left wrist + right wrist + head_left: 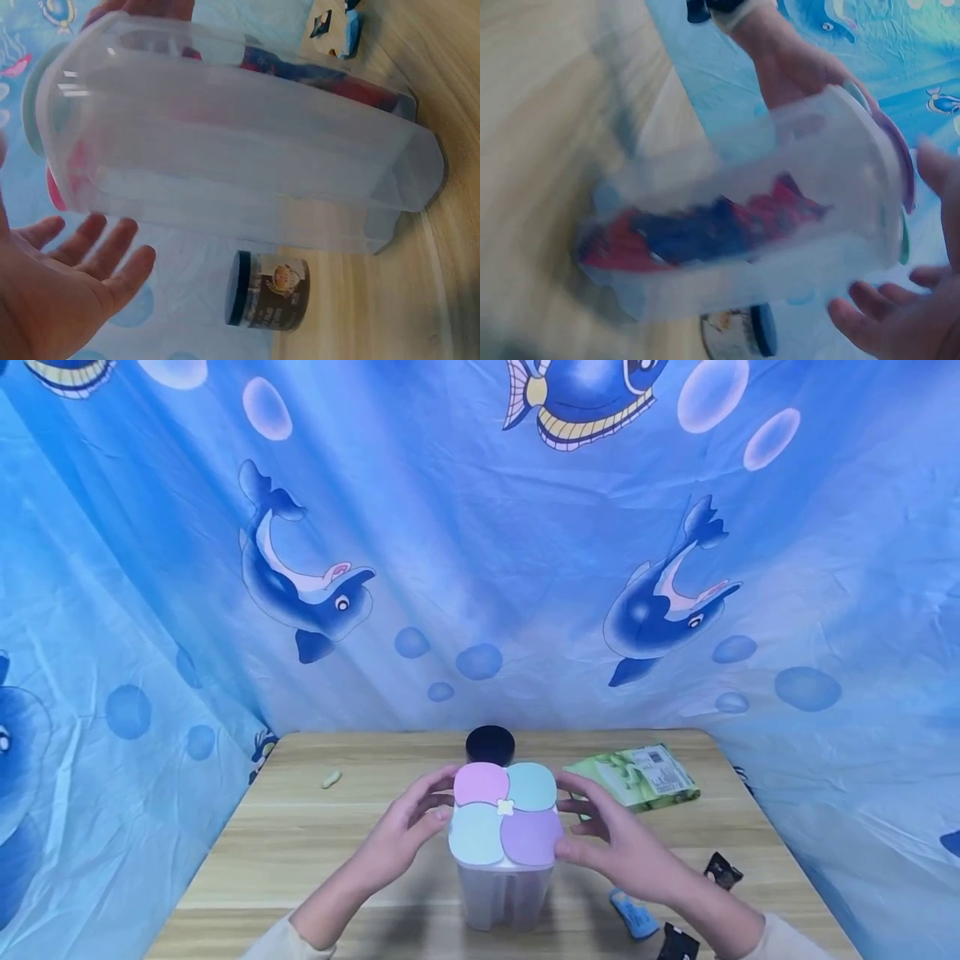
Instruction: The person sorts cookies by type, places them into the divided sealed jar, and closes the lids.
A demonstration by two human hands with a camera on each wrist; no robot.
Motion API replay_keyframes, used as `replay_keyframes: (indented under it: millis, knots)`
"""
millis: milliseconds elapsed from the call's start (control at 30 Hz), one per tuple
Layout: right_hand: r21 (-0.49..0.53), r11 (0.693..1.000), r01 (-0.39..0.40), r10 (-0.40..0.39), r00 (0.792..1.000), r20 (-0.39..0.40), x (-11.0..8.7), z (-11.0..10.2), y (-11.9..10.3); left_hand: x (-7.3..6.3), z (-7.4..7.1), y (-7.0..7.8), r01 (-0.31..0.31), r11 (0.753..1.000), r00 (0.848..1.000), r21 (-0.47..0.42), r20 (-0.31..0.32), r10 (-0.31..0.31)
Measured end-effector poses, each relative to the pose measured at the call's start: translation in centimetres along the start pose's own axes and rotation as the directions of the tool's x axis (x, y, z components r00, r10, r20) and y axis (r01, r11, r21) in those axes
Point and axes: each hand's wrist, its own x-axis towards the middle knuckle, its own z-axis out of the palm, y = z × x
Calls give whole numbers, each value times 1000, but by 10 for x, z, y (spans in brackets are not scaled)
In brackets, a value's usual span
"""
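A tall translucent storage container (504, 897) stands upright on the table, topped by a petal-shaped lid (480, 837) in pink, mint, pale blue and purple. My left hand (399, 828) is at the lid's left side, fingers spread and relaxed. On the opposite side my right hand (622, 839) has its fingers loosely bent, with the thumb by the purple petal. Whether the fingertips touch the lid is hard to tell. Through the wall, the right wrist view reveals red and blue wrapped packets (697, 232) inside one compartment.
Behind the container stands a black-lidded jar (279, 291). A green bag (637, 777) lies at the back right, a peanut (331, 779) at the back left. Near my right forearm are a blue packet (634, 914) and black packets (723, 870). A blue curtain (480, 543) hangs behind.
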Motion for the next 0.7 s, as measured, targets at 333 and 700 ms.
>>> replay_keyframes:
  millis: [333, 700]
  knots:
    - [95, 994, -60, 78, 979, -189, -46, 37, 33, 12, -6, -35, 146, 971, 988, -191, 69, -135]
    - [322, 927, -191, 205, 979, -9, -74, 54, 35, 20, 0, -51, 284, 927, 958, -245, 124, -260]
